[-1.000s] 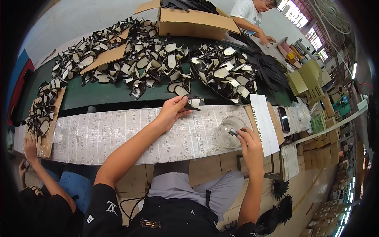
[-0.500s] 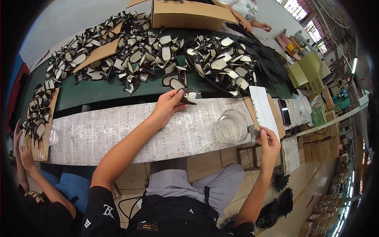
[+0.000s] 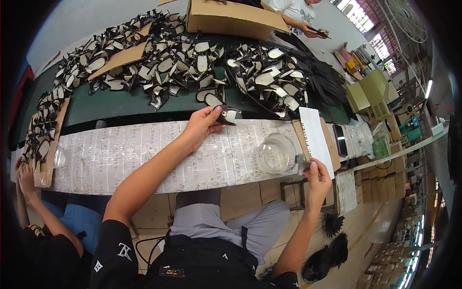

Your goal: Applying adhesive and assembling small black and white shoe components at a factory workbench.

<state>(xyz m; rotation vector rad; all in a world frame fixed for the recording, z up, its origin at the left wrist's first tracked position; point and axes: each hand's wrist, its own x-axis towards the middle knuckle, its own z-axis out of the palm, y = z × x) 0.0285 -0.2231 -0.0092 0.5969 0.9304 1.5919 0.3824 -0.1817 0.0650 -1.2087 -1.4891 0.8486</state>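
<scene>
My left hand (image 3: pixel 204 127) is closed on the edge of a black shoe upper (image 3: pixel 229 115) with a pale lining, held over the far edge of the wrapped worktop. Thumb and fingers pinch it from the left. On the right, my right hand (image 3: pixel 317 177) pinches a small grey piece (image 3: pixel 302 164), too small to identify. That piece sits close to the rim of a round clear plastic tub (image 3: pixel 275 153) on the worktop. Beyond my left hand, a similar piece with a pale oval inside (image 3: pixel 213 100) lies on the green table.
Heaped black-and-pale shoe uppers (image 3: pixel 163 65) cover much of the green table (image 3: pixel 130 108). A cardboard box (image 3: pixel 236 20) stands behind. White paper (image 3: pixel 315 139) lies on cardboard beside a phone (image 3: pixel 340 139). A co-worker's hands (image 3: pixel 26 180) are left, near another clear tub (image 3: pixel 56 156); another person (image 3: pixel 298 19) stands far off.
The view has shifted slightly. My left hand still holds the shoe upper, and my right hand still holds the grey piece near the tub. The far person now holds a dark flat piece.
</scene>
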